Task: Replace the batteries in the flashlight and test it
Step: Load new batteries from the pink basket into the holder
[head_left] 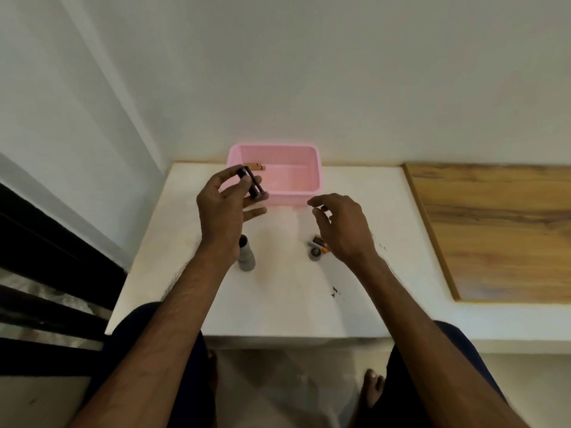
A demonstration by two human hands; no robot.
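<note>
The left hand (227,208) holds a dark battery holder (251,183) pinched between thumb and fingertips, raised above the desk (278,291) in front of the basket. The holder is a short, dark cage-like cylinder; its long axis runs from upper left, away from the person, down to lower right. Whether cells sit inside it cannot be told.

The right hand (341,225) hovers with fingers loosely curled and spread, holding nothing, just above and beyond a small cluster on the desk: batteries (319,242) with black and copper-orange casings, lying roughly crosswise, and touching them a round dark end cap (315,253) lying flat.

The flashlight body (246,254) rests on the desk below the left wrist, a grey tube lying with its long axis near to far; its open, dark mouth points away from the person and its wider end toward them.

Beyond the hands, a pink plastic basket (309,168) with perforated walls sits against the wall at the desk's far edge. An orange-brown battery (256,167) lies in its left far corner.

The desk top is smooth, pale and matte, with a few dark specks near the right forearm. Open surface lies between the flashlight body and the cluster, and toward the near edge. A wood-grain board (500,230) adjoins on the right.
</note>
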